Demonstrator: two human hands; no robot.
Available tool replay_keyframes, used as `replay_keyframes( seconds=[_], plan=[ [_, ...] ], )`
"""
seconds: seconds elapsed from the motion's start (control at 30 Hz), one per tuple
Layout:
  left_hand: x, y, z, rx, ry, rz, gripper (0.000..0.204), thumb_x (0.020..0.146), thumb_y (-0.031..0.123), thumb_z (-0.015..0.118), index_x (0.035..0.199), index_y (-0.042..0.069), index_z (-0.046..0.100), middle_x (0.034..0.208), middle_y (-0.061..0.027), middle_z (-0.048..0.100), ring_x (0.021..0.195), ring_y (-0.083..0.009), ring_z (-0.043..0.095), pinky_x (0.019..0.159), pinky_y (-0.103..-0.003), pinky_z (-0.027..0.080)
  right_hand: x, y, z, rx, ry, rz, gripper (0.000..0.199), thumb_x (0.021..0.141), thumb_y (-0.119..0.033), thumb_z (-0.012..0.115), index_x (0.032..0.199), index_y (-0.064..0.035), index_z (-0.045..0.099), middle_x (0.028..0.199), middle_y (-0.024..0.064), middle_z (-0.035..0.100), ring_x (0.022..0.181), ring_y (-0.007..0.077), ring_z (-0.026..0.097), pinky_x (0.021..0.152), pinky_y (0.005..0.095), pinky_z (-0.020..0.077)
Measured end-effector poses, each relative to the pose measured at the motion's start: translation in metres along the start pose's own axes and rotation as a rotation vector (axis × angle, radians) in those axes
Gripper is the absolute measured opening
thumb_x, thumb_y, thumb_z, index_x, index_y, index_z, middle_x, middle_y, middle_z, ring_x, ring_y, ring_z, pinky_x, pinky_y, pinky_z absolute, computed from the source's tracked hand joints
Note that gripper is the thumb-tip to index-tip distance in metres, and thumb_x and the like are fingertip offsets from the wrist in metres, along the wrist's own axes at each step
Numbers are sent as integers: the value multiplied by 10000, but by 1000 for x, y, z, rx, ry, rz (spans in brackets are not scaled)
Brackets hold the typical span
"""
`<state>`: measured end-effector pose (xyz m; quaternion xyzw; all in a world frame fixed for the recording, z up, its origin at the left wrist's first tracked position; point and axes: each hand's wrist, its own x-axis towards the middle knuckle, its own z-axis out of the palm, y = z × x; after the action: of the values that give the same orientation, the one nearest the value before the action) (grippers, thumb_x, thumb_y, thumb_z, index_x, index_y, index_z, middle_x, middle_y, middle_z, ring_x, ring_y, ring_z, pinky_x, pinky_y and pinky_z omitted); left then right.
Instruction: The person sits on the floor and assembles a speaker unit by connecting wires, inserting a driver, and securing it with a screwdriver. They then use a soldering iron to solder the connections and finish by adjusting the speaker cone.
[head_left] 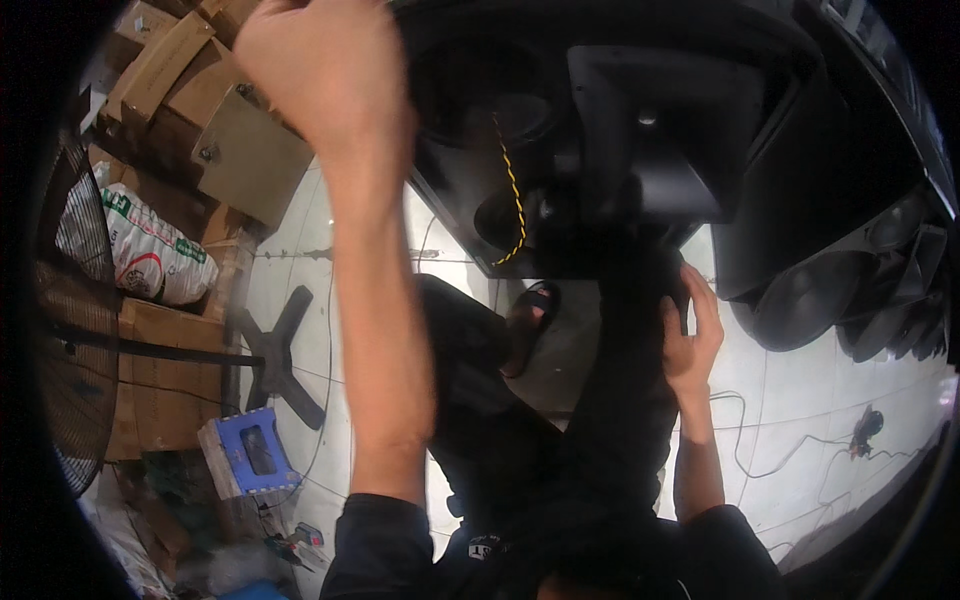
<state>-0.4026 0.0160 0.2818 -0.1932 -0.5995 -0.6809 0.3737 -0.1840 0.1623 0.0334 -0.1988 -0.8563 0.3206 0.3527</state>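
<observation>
A large black speaker cabinet [455, 200] stands before my knees. It has a round opening [490, 90] and a square horn [650, 130]. A twisted yellow-and-black wire [517, 195] hangs from the opening down to the cabinet's lower edge. My left hand [325, 75] is raised at the upper left, beside the cabinet. It is slightly blurred and looks curled closed; the top edge cuts part of it off, and whatever it may hold is hidden. My right hand [692, 335] rests against my right knee, just below the cabinet, with its fingers stretched out and holding nothing.
Cardboard boxes [165, 70] and a white sack [155, 245] are piled at left, near a standing fan [75, 330]. A blue-topped box [262, 450] sits on the tiled floor. Several black speaker cones [810, 300] lie at right, with thin cables [770, 470] nearby.
</observation>
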Motion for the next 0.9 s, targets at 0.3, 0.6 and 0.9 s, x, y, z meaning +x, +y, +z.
replay_keyframes(
  seconds=[0.3,0.6,0.9],
  plan=[
    [53,-119,-31,613,-232,773,356,977,364,571,1024,62,754,958,-95,743,981,-237,679,919,-366,477,17,20,21,225,15,114,316,871,-111,688,1145,43,654,1191,168,658,1107,256,617,976,344,452],
    [42,-135,-2,493,19,935,265,947,207,624,756,25,640,673,-76,579,649,-203,531,689,-335,374,87,168,174,-98,-604,79,460,887,-267,711,1214,41,611,1207,186,631,1138,251,572,949,372,453],
    [21,-139,-19,371,34,743,236,951,270,614,895,45,661,791,-72,634,723,-186,597,726,-320,439,136,123,218,-356,-1129,-80,483,875,-277,710,1242,16,600,1219,203,613,1167,310,552,976,404,446]
  ],
)
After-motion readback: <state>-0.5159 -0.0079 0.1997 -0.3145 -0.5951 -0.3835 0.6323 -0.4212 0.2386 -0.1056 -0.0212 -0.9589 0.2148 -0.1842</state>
